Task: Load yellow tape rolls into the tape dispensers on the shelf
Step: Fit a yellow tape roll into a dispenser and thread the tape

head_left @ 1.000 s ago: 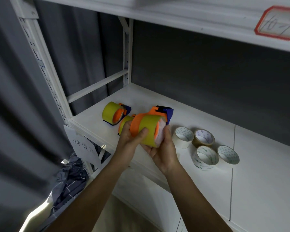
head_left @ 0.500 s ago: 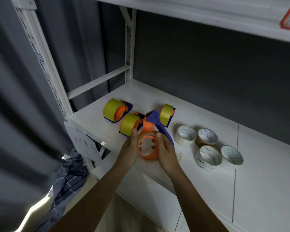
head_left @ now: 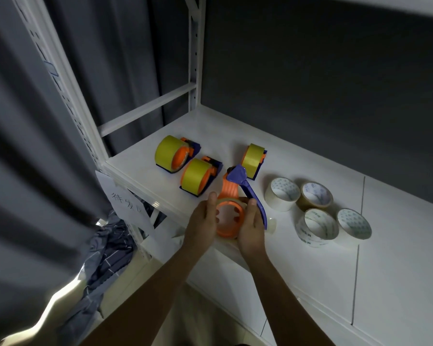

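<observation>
I hold an orange and blue tape dispenser (head_left: 231, 208) with both hands at the front edge of the white shelf (head_left: 318, 265). My left hand (head_left: 202, 224) grips the left side of its empty orange wheel, thumb on top. My right hand (head_left: 252, 227) grips the right side, fingers (head_left: 252, 204) curled over the rim; a pale, clear roll seems to sit round the wheel, though I cannot tell for sure. The dispenser's blue handle points toward the back of the shelf.

Behind it, nearer the shelf's left edge, stand three loaded dispensers, each carrying a yellow tape roll: one at far left (head_left: 169, 153), one just beside my left thumb (head_left: 196, 176), one farther back (head_left: 252, 158). To the right of my hands, four whitish and tan rolls (head_left: 315, 211) lie flat in a cluster. A paper label (head_left: 125, 204) with handwriting hangs from the shelf's front left corner.
</observation>
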The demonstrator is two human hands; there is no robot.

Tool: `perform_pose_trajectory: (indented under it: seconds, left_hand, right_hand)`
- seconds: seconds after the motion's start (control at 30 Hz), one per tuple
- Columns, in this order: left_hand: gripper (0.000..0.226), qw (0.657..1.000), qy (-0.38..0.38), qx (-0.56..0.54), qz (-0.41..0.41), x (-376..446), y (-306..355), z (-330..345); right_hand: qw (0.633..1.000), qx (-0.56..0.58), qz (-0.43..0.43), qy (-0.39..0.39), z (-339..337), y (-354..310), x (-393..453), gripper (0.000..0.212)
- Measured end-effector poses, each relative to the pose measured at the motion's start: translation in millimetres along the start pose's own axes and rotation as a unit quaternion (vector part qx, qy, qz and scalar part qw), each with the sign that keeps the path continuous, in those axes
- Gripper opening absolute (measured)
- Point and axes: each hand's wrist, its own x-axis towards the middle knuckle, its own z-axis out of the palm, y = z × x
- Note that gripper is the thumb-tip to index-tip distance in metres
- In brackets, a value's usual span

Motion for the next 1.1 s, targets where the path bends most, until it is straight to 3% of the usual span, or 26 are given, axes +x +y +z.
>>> perform_pose_trajectory:
  seconds: [0.1,0.4,0.5,0.6,0.77,0.83,0.93,1.0,1.1]
  left_hand:
    - [0.078,1.000,0.017,-0.009,-0.001,0.1,-1.5,2.5]
    - [0.092,0.999,0.046,0.018,0.019,-7.6,3.9,0.7]
    - [0.087,1.000,-0.017,0.011,0.004,-8.2,10.9,-5.8]
    - [0.057,0.984,-0.131,-0.103,-0.059,-9.4,24.1,-19.0]
    - [0.043,0.950,-0.206,-0.226,-0.066,-12.0,36.3,-23.8]
    - [0.058,0.961,-0.193,-0.194,-0.024,-12.7,42.8,-25.5]
    - [0.060,0.975,-0.186,-0.089,0.077,-8.1,46.7,-33.3]
    - [0.058,0.971,-0.206,-0.077,0.096,-6.0,48.2,-39.0]
    - [0.050,0.965,-0.226,-0.084,0.106,-5.0,54.2,-43.5]
  right_hand:
    - [1.000,0.002,-0.015,0.000,-0.9,-0.7,-2.3,0.035]
    - [0.997,0.014,-0.072,0.015,-2.1,-4.0,-9.5,0.032]
    - [0.997,0.009,-0.073,0.007,-5.0,-7.4,-6.4,0.035]
    - [0.998,-0.001,-0.056,-0.008,-8.9,-15.1,-0.3,0.035]
    - [0.995,-0.016,-0.008,-0.094,-7.5,-39.4,-1.1,0.034]
    - [0.988,-0.016,-0.001,-0.156,-11.2,-49.5,-2.6,0.038]
    - [0.961,0.004,-0.034,-0.275,-25.9,-60.4,-6.6,0.043]
    - [0.943,-0.006,-0.069,-0.324,-34.3,-65.6,-9.0,0.060]
    - [0.931,-0.063,-0.135,-0.334,-36.0,-69.7,-7.7,0.094]
